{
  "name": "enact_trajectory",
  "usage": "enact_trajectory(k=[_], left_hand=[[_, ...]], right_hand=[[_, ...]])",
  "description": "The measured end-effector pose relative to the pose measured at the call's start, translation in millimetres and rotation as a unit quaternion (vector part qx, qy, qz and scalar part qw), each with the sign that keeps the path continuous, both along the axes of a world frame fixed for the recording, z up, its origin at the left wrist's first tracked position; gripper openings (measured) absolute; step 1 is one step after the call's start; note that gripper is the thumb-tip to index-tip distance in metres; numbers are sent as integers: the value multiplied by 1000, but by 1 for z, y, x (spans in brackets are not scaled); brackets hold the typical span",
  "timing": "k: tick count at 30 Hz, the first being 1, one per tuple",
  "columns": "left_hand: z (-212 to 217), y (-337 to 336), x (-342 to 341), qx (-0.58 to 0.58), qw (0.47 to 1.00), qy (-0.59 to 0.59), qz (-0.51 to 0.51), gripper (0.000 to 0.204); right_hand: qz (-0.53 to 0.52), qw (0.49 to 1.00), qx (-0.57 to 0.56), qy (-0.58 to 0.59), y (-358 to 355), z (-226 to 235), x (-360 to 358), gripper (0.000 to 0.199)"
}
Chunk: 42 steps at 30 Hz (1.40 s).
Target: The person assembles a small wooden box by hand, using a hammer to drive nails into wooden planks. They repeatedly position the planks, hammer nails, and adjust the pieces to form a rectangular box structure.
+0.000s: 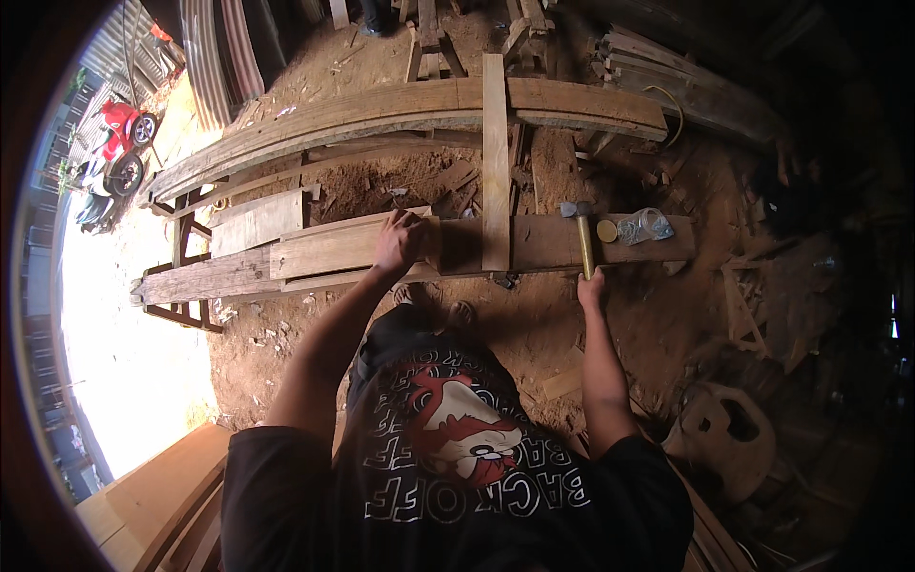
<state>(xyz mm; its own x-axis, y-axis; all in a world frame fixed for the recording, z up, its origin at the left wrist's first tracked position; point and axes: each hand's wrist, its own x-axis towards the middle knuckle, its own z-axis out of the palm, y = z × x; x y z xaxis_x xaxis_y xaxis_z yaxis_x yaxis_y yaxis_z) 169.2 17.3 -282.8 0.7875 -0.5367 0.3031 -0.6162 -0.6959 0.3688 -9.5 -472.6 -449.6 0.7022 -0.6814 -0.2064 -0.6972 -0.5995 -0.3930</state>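
My right hand is closed round the yellowish handle of a hammer. The hammer's metal head is over the far edge of a long plank bench. On the bench to the left, my left hand grips a pale wooden board near its right end, fingers curled over the top. Just right of the hammer head sit a small round yellowish lid or tin and a clear plastic container with a bag, its contents too small to make out.
A narrow plank bridges from this bench to a long thick beam beyond. Another flat board lies at the left. Stacked timber is at the back right, and a white chair-like piece stands lower right. Red motorbike outside.
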Motion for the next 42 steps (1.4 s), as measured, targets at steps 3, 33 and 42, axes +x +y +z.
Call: enact_trajectory(k=[3,33,42], left_hand=[[-2,-1,0,-10,1000,12,-7,29],[-9,11,4,-50,994,94,-36,43],[-9,16,7,-121,990,54,-51,67]], right_hand=[[7,1000,9,-9,9,28,8,52],[176,970,141,-94,318,247,-23,25],[218,966,112,-83,309,248,6,30]])
